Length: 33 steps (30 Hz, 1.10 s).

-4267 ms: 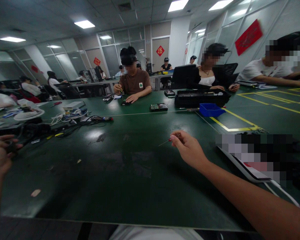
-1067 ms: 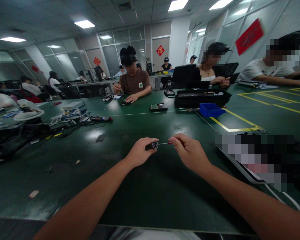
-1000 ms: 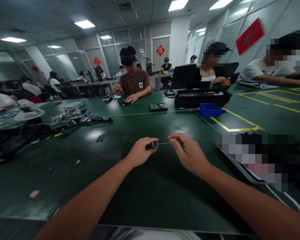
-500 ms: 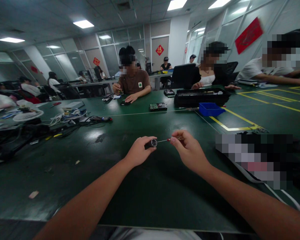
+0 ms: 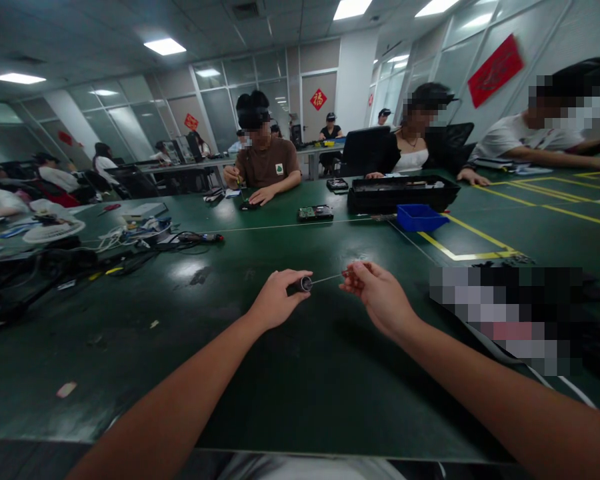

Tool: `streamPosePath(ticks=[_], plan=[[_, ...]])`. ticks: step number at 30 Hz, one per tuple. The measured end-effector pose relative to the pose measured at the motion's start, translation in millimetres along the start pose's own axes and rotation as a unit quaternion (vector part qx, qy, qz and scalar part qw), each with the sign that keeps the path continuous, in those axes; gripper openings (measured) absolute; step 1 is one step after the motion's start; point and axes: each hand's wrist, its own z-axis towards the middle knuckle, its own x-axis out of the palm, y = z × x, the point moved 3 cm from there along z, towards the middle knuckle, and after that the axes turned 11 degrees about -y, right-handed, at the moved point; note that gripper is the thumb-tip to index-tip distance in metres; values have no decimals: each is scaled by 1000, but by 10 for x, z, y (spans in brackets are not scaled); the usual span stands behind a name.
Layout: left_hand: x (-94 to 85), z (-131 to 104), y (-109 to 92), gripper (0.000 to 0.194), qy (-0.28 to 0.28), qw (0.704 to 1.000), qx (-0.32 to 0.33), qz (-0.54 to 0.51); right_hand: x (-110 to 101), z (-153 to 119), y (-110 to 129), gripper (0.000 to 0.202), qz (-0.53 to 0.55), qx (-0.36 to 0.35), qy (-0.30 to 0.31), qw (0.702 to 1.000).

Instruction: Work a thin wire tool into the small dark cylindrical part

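My left hand (image 5: 276, 299) is closed round a small black cylindrical part (image 5: 305, 285), its round open end turned to the right. In my right hand (image 5: 381, 293) is a screwdriver (image 5: 327, 278), its reddish handle mostly hidden by the fingers. The thin metal shaft runs leftward, and its tip meets the open end of the cylinder; how deep it reaches I cannot tell. Both hands are held above the green table (image 5: 260, 400).
Ahead lie a hard drive (image 5: 316, 213), a blue bin (image 5: 421, 218) and a long black tray (image 5: 403, 197). Cables (image 5: 135, 247) and a black corded tool (image 5: 200, 237) are on the left. A blurred-out bag-like item (image 5: 500, 320) rests at right. Co-workers sit across the table.
My right hand's fingers have shifted round the screwdriver handle, with the hand slightly turned. The left hand keeps its hold on the cylinder, nearly unmoved.
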Motion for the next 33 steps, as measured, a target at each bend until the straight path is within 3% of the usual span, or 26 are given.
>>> streamPosePath(ticks=[6,11,22,33], plan=[[-8,-7,-28,41,4,1000,-5,11,7,-105,134,27,-160,-171,33,972],[0,-13,-39,42,12,1000,2,23,20,-209,226,25,-259,-250,31,933],[52,-8,-17,41,50,997,16,55,85,-299,320,20,-398,-334,75,851],[5,2,21,31,-8,999,-42,5,68,-279,323,21,-399,-331,50,854]])
